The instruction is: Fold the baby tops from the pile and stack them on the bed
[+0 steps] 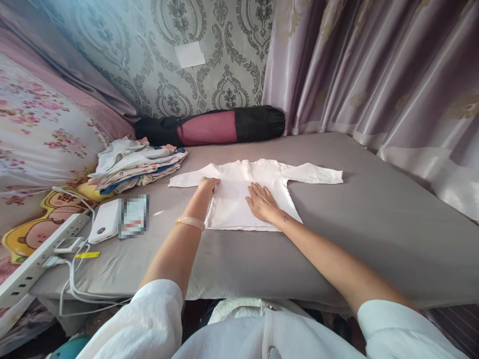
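Note:
A small white long-sleeved shirt (pixel 235 204) lies spread on the grey sheet, both sleeves stretched out sideways and its collar toward the wall. My left hand (pixel 210 184) is at the shirt's left side, just below where the sleeve joins. Its fingers are closed on the fabric there, though partly hidden from this angle. Flat on the shirt's front, right of the middle, rests my right hand (pixel 262 202) with its fingers extended and nothing held in them. A pale bangle (pixel 190 223) circles my left wrist.
A stack of folded clothes (pixel 138 167) sits at the back left. Nearer are a white power bank (pixel 105 222), a blurred-out flat item (pixel 133 217) and a power strip (pixel 45 257) with cables. A black and pink rolled bag (pixel 209 125) lies along the wall; curtains (pixel 355 65) hang right.

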The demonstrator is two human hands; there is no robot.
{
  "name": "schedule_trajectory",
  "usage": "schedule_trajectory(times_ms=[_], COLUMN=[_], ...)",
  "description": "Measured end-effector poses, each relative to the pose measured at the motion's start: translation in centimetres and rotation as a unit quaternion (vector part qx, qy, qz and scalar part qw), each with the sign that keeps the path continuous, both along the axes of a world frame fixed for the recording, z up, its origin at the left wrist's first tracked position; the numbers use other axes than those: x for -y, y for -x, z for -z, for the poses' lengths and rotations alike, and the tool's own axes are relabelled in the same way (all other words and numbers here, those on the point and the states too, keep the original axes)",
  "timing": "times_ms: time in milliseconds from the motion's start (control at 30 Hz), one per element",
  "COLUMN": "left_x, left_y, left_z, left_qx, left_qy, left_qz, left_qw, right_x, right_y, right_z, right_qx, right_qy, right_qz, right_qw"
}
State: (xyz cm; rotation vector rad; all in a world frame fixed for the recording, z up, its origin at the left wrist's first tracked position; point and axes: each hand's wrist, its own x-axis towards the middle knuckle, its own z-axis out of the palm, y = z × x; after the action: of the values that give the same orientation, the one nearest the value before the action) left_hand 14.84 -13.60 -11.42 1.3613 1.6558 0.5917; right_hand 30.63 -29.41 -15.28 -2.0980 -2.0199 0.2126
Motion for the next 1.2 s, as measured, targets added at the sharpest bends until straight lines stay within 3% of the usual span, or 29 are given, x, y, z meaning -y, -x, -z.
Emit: schedule_trajectory(times_ms=[133, 233, 333, 500, 667, 733, 800, 1000, 1200], left_x=[1.8, 3.5, 4.3, 4.0, 4.0, 4.2, 4.2, 2.1, -1.3], left_y=[0.5, 0.4, 0.2, 0.0, -2.3, -4.0, -5.8, -8.6, -10.0], left_z=[1.1, 1.8, 1.8, 0.6, 0.3, 1.0, 2.1, 4.2, 4.1], left_qx=[-0.098, -0.264, -0.368, -0.438, -0.412, -0.352, -0.304, -0.299, -0.333], left_qy=[-0.108, -0.219, -0.244, -0.250, -0.325, -0.333, -0.315, -0.265, -0.238], left_qz=[0.033, 0.115, 0.172, 0.230, 0.308, 0.377, 0.403, 0.359, 0.297], left_qw=[0.989, 0.932, 0.881, 0.832, 0.793, 0.790, 0.803, 0.844, 0.863], right_x=[0.2, 0.7, 1.7, 3.1, 1.3, -0.1, -1.7, -6.0, -9.7], right_y=[-0.3, -1.5, -3.7, -6.1, -4.5, -3.2, -2.1, -2.1, -4.6], right_z=[0.0, 0.1, 0.1, -0.7, -1.9, -1.9, -1.4, 0.2, 0.4], right_qx=[0.000, 0.018, 0.042, 0.054, 0.079, 0.059, 0.031, 0.035, 0.040], right_qy=[-0.008, -0.012, 0.001, 0.055, 0.045, 0.030, 0.042, 0.025, -0.021], right_qz=[0.003, 0.080, 0.177, 0.208, 0.171, 0.120, 0.087, 0.144, 0.207], right_qw=[1.000, 0.997, 0.983, 0.975, 0.981, 0.991, 0.995, 0.989, 0.977])
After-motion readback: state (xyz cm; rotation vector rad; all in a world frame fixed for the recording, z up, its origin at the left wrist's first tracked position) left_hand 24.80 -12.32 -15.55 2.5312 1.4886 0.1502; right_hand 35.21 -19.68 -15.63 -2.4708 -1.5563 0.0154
